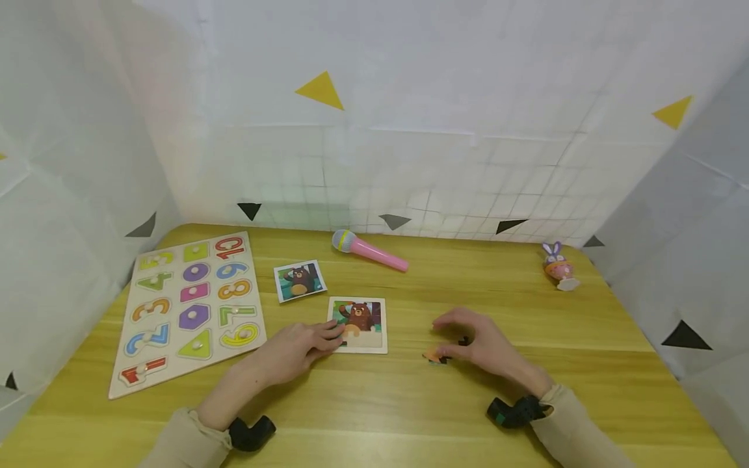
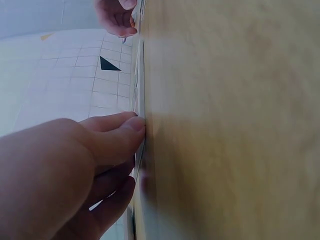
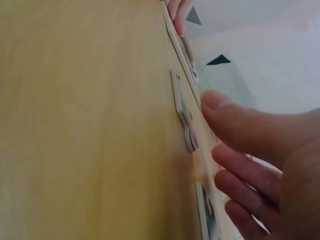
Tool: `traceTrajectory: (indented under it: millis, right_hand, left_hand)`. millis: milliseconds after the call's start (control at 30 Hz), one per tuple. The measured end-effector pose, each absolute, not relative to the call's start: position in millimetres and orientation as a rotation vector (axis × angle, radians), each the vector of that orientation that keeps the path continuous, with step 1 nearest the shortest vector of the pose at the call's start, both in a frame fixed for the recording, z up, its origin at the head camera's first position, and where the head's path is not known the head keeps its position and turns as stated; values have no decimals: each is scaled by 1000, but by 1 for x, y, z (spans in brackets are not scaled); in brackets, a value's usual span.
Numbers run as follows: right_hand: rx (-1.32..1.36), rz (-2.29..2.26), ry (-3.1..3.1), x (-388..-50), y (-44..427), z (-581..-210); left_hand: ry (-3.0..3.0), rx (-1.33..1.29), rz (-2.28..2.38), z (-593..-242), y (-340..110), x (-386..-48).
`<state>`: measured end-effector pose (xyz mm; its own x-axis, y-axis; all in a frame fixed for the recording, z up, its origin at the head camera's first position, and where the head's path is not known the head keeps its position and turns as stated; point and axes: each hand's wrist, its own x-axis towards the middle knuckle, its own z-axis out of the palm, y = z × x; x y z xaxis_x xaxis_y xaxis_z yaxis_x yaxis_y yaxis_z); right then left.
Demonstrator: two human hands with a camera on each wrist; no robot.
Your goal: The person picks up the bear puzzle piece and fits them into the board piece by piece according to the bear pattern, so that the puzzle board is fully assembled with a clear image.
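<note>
A small square bear jigsaw puzzle (image 1: 371, 339) lies in its pale frame at mid-table, its lower part bare. My left hand (image 1: 295, 351) pinches the frame's left edge between thumb and fingers, as the left wrist view also shows. To the right, my right hand (image 1: 482, 341) hovers with loosely bent fingers and thumb apart. Beneath it lie an orange-and-dark puzzle piece (image 1: 433, 355) and a second piece (image 1: 465, 340), partly hidden by the hand. The right wrist view has one piece (image 3: 183, 115) flat on the table near the thumb, another (image 3: 206, 212) below the fingers.
A bear picture card (image 1: 300, 281) lies behind the puzzle, and a pink toy microphone (image 1: 374, 252) farther back. On the left is a large number-and-shape peg board (image 1: 255, 305). A bunny toy (image 1: 558, 266) stands at the back right. White patterned sheets surround the wooden table.
</note>
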<state>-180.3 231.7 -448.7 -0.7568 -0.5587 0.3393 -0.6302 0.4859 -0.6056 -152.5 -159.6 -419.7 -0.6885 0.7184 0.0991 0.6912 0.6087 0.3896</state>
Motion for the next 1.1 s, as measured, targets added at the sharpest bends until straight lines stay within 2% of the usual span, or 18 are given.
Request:
traceTrajectory:
  millis: [533,1100]
  right_hand:
    - [1154,1172,-2671,-181,236,-453]
    - [1108,1113,-2597,-185,238,-456]
  left_hand:
    - [2742,1205,654,-424,-161,-154]
    - [2754,1215,656,-422,-161,-153]
